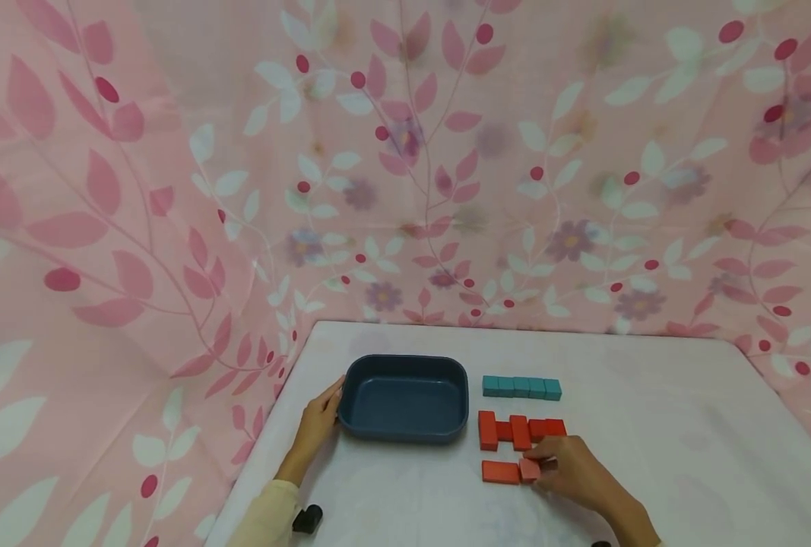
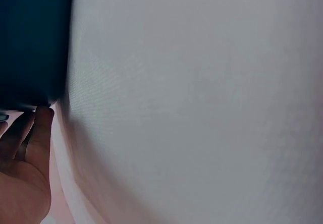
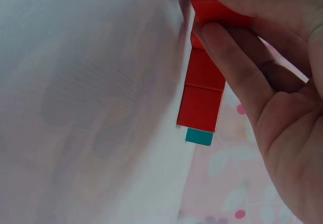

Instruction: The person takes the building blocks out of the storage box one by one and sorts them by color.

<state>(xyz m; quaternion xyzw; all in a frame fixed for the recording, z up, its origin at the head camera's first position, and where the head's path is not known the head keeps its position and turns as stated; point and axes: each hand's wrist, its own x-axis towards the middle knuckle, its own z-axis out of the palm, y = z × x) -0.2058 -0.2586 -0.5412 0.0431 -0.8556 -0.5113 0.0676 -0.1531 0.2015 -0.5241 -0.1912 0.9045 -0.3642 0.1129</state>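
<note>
Red block: a small red block (image 1: 530, 469) sits on the white tabletop (image 1: 651, 425), just right of a longer red block (image 1: 500, 472), pinched in the grip of the right hand (image 1: 572, 472).
Right hand: fingers curl round the block from the right; the wrist view shows a fingertip (image 3: 222, 42) pressed to its red face.
Left hand: the left hand (image 1: 319, 424) lies with straight fingers against the left rim of the blue tray (image 1: 405, 399), its grip spread, holding nothing.
Other blocks: a cluster of red blocks (image 1: 517, 431) lies between the hand and a row of teal blocks (image 1: 521, 387), right of the tray.
Head view only: the whole layout and both hands at once.
Right wrist view only: red blocks (image 3: 201, 95) in line, one teal block (image 3: 199, 136) at the far end.
Left wrist view only: the fingertips (image 2: 43, 118) touching the tray's dark wall (image 2: 33, 42), close up.
Surface: white cloth covers the tabletop.
Room: pink curtain (image 1: 405, 152) printed with leaves and flowers hangs behind and to both sides.
</note>
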